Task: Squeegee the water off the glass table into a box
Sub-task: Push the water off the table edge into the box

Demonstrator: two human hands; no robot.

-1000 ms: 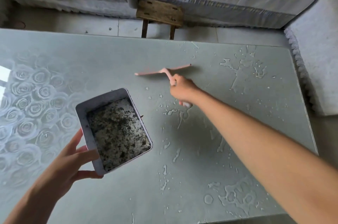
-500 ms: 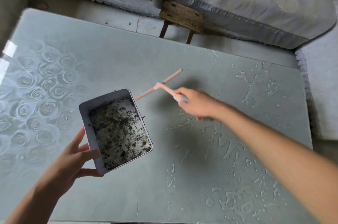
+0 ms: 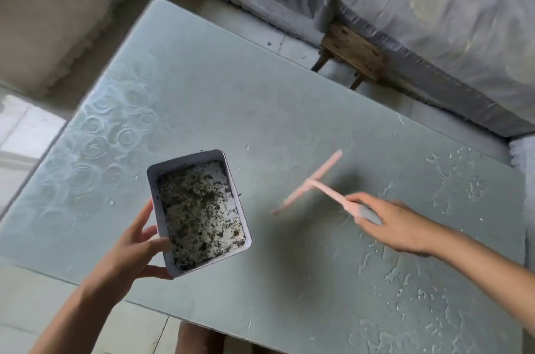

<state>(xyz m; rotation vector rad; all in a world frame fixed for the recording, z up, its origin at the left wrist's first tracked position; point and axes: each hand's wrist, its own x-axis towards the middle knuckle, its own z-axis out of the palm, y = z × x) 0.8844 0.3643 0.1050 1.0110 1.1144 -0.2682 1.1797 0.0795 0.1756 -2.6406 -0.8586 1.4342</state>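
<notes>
Seemingly between strokes, the right hand (image 3: 396, 226) grips the squeegee (image 3: 312, 183) and the left hand (image 3: 130, 255) holds the box (image 3: 185, 159); the water (image 3: 405, 275) at 4 o'clock likely needs sweeping boxward.

One desk, one box, one squeegee, two hands, one stool.

I count one glass desk (image 3: 260, 110), and over it one box (image 3: 185, 157) and one pink squeegee (image 3: 311, 183), which has one blade and one handle. My hands are two, the left hand (image 3: 127, 255) and the right hand (image 3: 396, 223). Behind the desk stands one small wooden stool (image 3: 351, 54), and of it I can see two legs. The water drops (image 3: 451, 180) on the desk are too many and too small, so I cannot count them.
</notes>
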